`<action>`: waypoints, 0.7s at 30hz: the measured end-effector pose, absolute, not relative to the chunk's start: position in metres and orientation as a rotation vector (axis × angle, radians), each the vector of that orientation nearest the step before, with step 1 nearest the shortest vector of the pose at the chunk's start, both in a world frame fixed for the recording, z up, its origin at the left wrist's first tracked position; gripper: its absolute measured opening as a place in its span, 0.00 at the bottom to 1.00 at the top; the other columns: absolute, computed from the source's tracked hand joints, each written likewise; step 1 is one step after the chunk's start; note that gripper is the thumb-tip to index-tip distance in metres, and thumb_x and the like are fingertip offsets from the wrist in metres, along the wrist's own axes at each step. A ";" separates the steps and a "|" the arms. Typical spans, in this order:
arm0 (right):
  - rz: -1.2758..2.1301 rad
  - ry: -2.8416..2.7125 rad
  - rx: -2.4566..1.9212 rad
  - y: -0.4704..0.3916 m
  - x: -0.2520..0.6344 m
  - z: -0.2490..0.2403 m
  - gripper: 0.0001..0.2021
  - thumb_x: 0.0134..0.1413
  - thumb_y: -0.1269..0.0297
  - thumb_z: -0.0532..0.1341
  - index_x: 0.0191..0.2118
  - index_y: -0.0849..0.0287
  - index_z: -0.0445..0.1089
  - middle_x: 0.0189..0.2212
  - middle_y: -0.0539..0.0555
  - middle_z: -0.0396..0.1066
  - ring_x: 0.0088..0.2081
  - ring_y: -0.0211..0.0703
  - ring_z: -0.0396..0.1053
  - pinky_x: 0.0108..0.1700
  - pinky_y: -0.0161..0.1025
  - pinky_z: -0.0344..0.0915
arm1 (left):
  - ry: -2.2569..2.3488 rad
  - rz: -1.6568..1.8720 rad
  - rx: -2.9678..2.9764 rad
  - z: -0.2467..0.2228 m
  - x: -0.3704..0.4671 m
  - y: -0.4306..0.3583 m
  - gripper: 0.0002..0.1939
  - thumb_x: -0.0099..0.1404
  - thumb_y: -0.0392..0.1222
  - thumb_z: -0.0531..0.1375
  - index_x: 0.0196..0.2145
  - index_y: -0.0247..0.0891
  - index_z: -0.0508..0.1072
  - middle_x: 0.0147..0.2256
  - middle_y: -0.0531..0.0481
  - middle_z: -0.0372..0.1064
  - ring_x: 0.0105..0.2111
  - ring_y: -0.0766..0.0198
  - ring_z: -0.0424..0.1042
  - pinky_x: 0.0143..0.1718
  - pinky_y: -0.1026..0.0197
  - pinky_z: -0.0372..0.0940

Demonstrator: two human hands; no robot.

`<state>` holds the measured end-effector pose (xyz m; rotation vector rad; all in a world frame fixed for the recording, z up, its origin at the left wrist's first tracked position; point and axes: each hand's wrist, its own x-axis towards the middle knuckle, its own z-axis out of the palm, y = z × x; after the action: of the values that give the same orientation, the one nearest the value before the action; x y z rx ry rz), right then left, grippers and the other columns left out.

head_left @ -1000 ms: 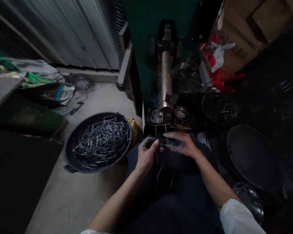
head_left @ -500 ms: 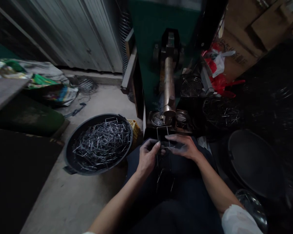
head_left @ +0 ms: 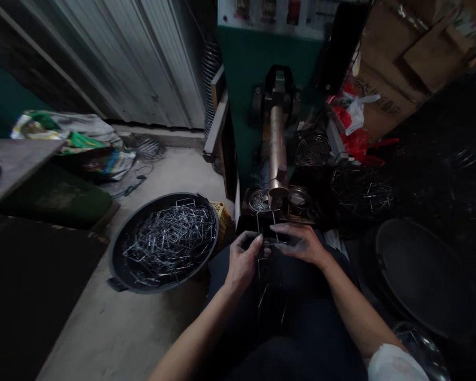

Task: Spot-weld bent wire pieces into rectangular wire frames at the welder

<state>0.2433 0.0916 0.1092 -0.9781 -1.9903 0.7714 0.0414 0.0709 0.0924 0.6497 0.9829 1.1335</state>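
A thin bent wire frame stands up between my hands, just below the tip of a copper-coloured machine arm. My left hand pinches its left side between thumb and fingers. On the right side, the fingers and thumb of my right hand close on the same frame. More wire pieces show dimly over my lap, below the hands. Small round dishes sit beside the arm's tip, the left one filled with tiny metal bits.
A black basin heaped with bent wires stands at the left, by a yellow crate. The green machine rises ahead. At the right are a large dark round pan, red bags and cardboard boxes.
The whole view has shifted, so the scene sits slightly lower and more of the machine's top shows. Both hands keep their hold on the wire frame with little movement.
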 end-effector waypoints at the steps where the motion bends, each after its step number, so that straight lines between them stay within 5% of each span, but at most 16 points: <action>1: 0.787 -1.983 -0.978 0.092 0.243 0.110 0.22 0.57 0.63 0.69 0.57 0.49 0.73 0.51 0.54 0.76 0.52 0.49 0.75 0.56 0.44 0.71 | 0.979 1.133 0.649 0.092 0.041 0.072 0.19 0.55 0.52 0.71 0.34 0.36 0.72 0.27 0.52 0.72 0.23 0.68 0.72 0.27 0.66 0.69; 9: 0.913 -1.881 -1.055 0.094 0.242 0.107 0.22 0.58 0.57 0.69 0.57 0.51 0.72 0.50 0.54 0.76 0.50 0.49 0.75 0.54 0.44 0.71 | 1.015 1.152 0.730 0.090 0.040 0.077 0.17 0.56 0.51 0.71 0.33 0.36 0.73 0.28 0.52 0.72 0.24 0.67 0.72 0.28 0.64 0.71; 15: 0.818 -1.686 -1.234 0.121 0.241 0.102 0.14 0.56 0.52 0.69 0.32 0.58 0.74 0.28 0.51 0.73 0.31 0.42 0.71 0.36 0.37 0.68 | 0.991 1.234 0.778 0.096 0.044 0.123 0.17 0.54 0.50 0.72 0.32 0.34 0.73 0.28 0.51 0.73 0.23 0.67 0.73 0.27 0.65 0.70; 21: 0.907 -1.527 -1.223 0.145 0.237 0.106 0.13 0.56 0.53 0.66 0.33 0.59 0.74 0.29 0.51 0.73 0.32 0.42 0.70 0.37 0.37 0.66 | 0.972 1.251 0.726 0.102 0.049 0.156 0.21 0.48 0.50 0.74 0.31 0.33 0.72 0.28 0.49 0.73 0.22 0.67 0.73 0.26 0.64 0.71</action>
<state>0.2372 0.1448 0.1060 -1.2229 -1.5266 0.9070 0.0488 0.1558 0.1017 0.7260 0.9723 1.2510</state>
